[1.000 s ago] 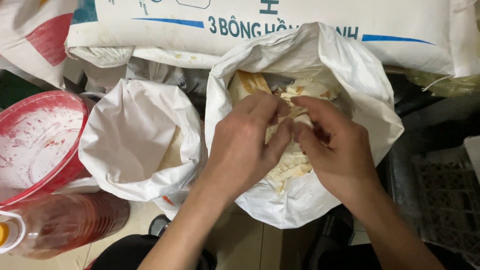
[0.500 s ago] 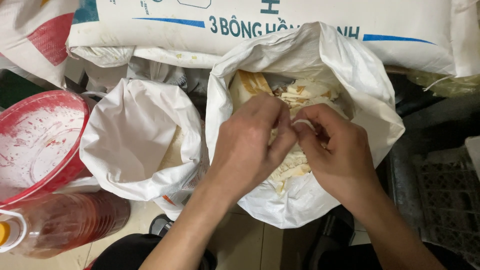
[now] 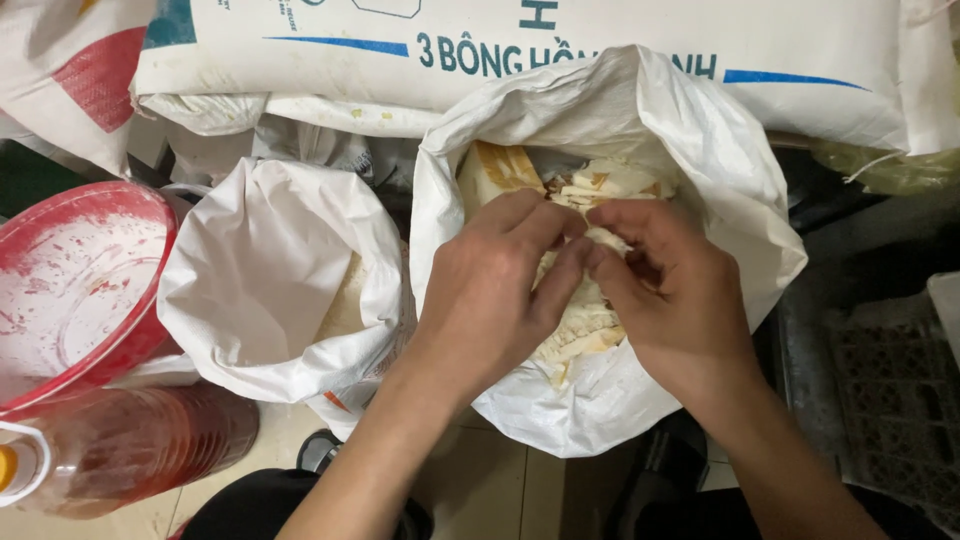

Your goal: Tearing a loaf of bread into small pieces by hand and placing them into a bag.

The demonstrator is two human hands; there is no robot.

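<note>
An open white woven sack [image 3: 700, 130] stands in the middle, filled with pale cream-coloured dried strips [image 3: 585, 330]. Both my hands are inside its mouth. My left hand [image 3: 490, 290] and my right hand [image 3: 670, 290] meet fingertip to fingertip over the pile, pinching a small pale piece [image 3: 603, 240] between them. Much of that piece is hidden by the fingers. A second, smaller white sack [image 3: 270, 270] sits open just left of my left forearm, with pale contents showing deep inside.
A large printed white sack [image 3: 300, 60] lies across the back. At the left a red plastic basin [image 3: 70, 290] stands over a clear bottle of reddish liquid [image 3: 130, 450]. A dark grated crate [image 3: 890, 400] is at the right. Tiled floor shows below.
My hands have stayed in the sack. Their fingers have drawn closer together and now pinch a small piece between the tips.
</note>
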